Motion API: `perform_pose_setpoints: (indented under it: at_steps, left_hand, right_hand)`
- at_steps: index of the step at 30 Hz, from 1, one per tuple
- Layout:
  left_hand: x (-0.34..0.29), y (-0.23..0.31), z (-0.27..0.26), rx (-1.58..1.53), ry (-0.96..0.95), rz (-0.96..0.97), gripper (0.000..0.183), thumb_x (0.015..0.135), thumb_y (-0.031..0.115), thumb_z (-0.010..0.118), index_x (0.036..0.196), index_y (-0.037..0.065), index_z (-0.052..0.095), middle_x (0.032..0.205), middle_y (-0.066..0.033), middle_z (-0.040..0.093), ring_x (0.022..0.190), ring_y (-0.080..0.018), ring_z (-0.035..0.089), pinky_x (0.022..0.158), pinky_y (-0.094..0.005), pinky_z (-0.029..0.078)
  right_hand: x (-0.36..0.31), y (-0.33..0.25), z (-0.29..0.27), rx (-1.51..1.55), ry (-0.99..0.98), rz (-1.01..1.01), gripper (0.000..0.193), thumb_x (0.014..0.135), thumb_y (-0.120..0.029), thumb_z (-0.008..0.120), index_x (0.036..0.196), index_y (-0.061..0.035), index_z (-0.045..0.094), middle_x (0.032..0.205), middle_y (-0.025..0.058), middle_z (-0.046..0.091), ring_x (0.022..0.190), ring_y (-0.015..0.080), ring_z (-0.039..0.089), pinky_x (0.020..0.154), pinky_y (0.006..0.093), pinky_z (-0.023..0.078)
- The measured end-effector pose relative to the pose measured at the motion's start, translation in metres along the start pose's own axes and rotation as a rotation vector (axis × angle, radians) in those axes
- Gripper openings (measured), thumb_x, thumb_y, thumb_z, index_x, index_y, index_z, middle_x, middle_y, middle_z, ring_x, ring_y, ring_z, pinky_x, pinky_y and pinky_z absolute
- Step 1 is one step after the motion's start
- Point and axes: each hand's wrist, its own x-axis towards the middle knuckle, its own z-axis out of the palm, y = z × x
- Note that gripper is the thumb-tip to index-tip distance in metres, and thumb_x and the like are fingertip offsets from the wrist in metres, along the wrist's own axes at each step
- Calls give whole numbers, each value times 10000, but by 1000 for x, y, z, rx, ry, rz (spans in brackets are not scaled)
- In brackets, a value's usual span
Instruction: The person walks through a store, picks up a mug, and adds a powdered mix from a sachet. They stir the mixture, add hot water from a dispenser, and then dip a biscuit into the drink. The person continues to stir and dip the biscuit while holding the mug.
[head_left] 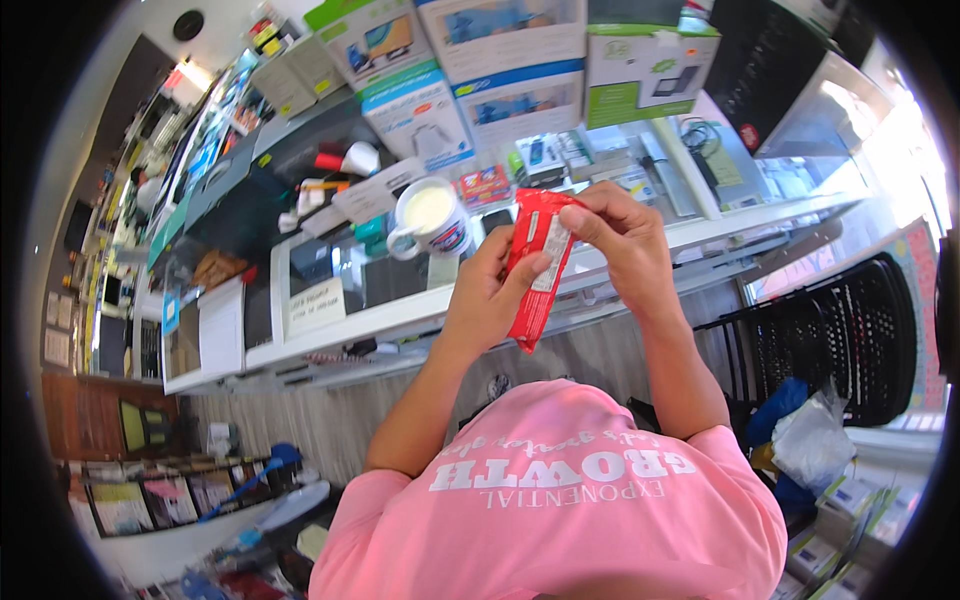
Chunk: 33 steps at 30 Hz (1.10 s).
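Observation:
Between my two hands is a long red snack packet [537, 292] with a pale printed panel on its side. My left hand [488, 290] wraps round its lower half, thumb across the front. The fingers of my right hand [622, 232] pinch the packet near its top end. I cannot tell whether the top is torn. Just beyond my left hand, a white mug [407, 242] filled nearly to the rim with a creamy, milky-looking drink stands on the glass counter [375, 320]. A flat red packet [484, 186] lies behind the mug.
Upright product boxes [520, 95] line the counter's back. Left of the mug are a white card [378, 192], small items and a notebook [221, 330]. A black perforated chair [840, 325] stands at the right, near a clear plastic bag [815, 440]. Shelving with papers [170, 500] is at lower left.

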Motion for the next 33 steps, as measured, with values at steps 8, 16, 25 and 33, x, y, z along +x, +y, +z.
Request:
perform_pose_setpoints:
  at_steps: [8, 16, 25, 33]
  left_hand:
    - [20, 11, 11, -307, 97, 102, 332, 1058, 325, 627, 1231, 45, 588, 1093, -34, 653, 964, -94, 607, 869, -272, 505]
    - [62, 28, 27, -297, 81, 93, 275, 1078, 331, 577, 1134, 63, 594, 1027, -33, 617, 922, -85, 578, 838, -260, 493]
    - [55, 47, 17, -133, -105, 287, 232, 1071, 298, 591, 1097, 69, 606, 943, 1, 595, 842, -70, 534, 770, -248, 460]
    - [60, 64, 34, -604, -281, -30, 227, 1057, 282, 577, 1092, 61, 614, 934, -18, 652, 812, -83, 630, 709, -246, 516]
  right_hand:
    - [-2, -20, 14, -337, -4, -78, 155, 903, -121, 779, 1006, -14, 740, 954, 63, 729, 850, 147, 682, 774, 318, 551]
    - [31, -58, -5, -957, -114, -630, 131, 895, -110, 718, 915, -10, 635, 863, 137, 647, 799, 373, 667, 682, 438, 516]
    - [24, -102, -14, -1173, -440, -557, 185, 919, -222, 642, 884, -41, 643, 756, 139, 634, 718, 344, 637, 629, 457, 476]
    - [23, -106, -17, -1307, -411, -803, 132, 832, -187, 661, 791, -70, 614, 714, 96, 623, 685, 319, 632, 585, 460, 469]
